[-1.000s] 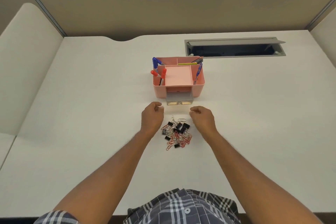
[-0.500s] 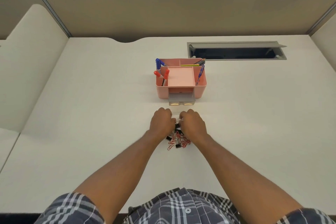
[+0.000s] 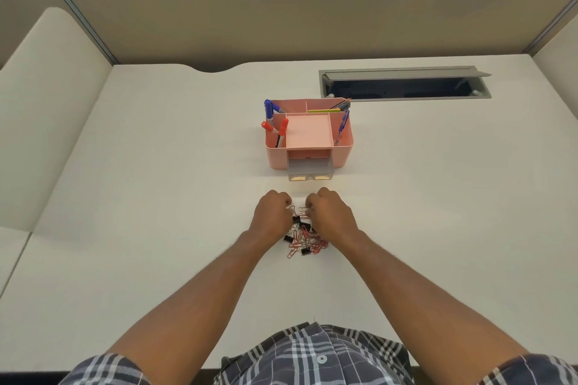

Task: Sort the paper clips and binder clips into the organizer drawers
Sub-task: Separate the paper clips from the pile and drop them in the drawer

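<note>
1. One white desk (image 3: pixel 156 197) carries everything here, with a tan partition wall (image 3: pixel 250 9) behind it and a grey cable hatch (image 3: pixel 403 84) set into its far right part.
2. One pink organizer (image 3: pixel 344 153) stands beyond the hands, roughly centred on them. Pens and markers lean in its side pockets, and its lower grey drawer (image 3: pixel 309 170) is pulled out toward the person, mouth facing up. I cannot tell whether anything lies in it yet.
3. One mixed heap holds the task's things: red and silver paper clips (image 3: pixel 316 244) tangled with black binder clips (image 3: pixel 301 223). It lies on the desk between the two wrists, on the near side of the drawer, apart from it.
4. The left hand (image 3: pixel 272 212) sits at the heap's left edge, fingers curled under; its fingertips touch a silver clip at the far end, but whether they pinch it I cannot tell.
5. The right hand (image 3: pixel 331 216) sits at the right edge, fingers likewise curled down into the clips; a grip is not visible.
6. The relation that matters: the drawer lies straight ahead of both sets of knuckles, about equally near to each hand, so either one could likely carry a clip forward with a short reach.
</note>
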Motion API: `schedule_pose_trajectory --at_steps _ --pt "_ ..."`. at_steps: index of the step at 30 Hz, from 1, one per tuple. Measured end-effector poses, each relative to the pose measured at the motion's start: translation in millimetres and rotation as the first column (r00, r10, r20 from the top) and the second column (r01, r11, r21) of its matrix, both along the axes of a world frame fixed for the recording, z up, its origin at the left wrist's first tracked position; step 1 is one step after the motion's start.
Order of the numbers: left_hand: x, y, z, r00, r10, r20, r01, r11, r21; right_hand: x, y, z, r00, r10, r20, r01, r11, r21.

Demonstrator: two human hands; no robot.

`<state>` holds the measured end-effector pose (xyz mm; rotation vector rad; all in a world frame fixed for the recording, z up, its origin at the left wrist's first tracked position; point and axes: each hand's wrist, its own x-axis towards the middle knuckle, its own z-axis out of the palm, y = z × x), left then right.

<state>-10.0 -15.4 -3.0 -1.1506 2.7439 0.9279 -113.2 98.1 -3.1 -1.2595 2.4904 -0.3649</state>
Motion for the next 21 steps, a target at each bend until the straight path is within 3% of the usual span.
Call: schedule_pose_trajectory --at_steps 5,10,21 --pt "1.4 2.1 3.0 0.999 -0.025 0.02 0.025 1.0 -0.003 -4.1 4.1 1.1 0.994 -0.01 0.107 0.012 1.0 -0.024" --pt "4.3 -1.4 1.7 1.0 -0.013 0.016 0.013 1.0 0.0 -12.6 7.4 6.8 0.962 -0.112 0.247 0.132 0.989 -0.064" --pt "4.8 4.7 6.1 0.997 -0.059 0.052 0.062 0.996 -0.06 -5.4 6.0 5.5 0.963 -0.116 0.243 0.136 0.989 -0.064"
